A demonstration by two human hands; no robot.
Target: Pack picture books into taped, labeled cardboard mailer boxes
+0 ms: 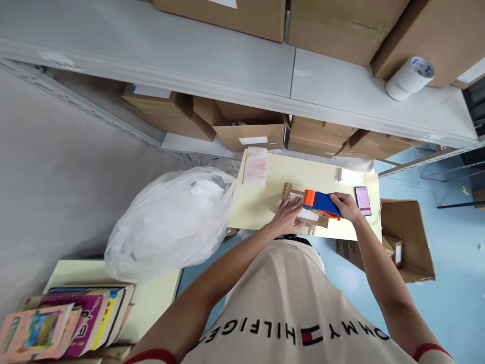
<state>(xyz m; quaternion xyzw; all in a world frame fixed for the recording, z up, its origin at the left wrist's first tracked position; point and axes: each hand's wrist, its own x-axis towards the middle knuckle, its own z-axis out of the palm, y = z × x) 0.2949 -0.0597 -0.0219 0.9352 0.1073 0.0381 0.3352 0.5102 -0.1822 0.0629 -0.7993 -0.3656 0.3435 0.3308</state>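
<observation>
On the pale yellow table (pixel 282 169) in front of me lies a small cardboard parcel (pixel 290 191) with a white label and brown tape on it. My left hand (pixel 288 217) rests on the parcel, its fingers spread over the left part. A blue and orange tape dispenser (pixel 323 203) is in my right hand (pixel 345 206), whose fingers wrap round its right end. The dispenser's orange end is over the parcel, close to my left fingertips. Whether its tape touches the cardboard cannot be made out.
A phone (pixel 362 200) and a small white-labelled packet (pixel 349 176) lie at the table's right; a pinkish sheet (pixel 255 166) at its left. A big plastic bag (pixel 170 222) bulges beside it. Shelving (pixel 242 63) with cartons stands ahead; an open carton (pixel 413 242) sits right, books (pixel 71 323) lower left.
</observation>
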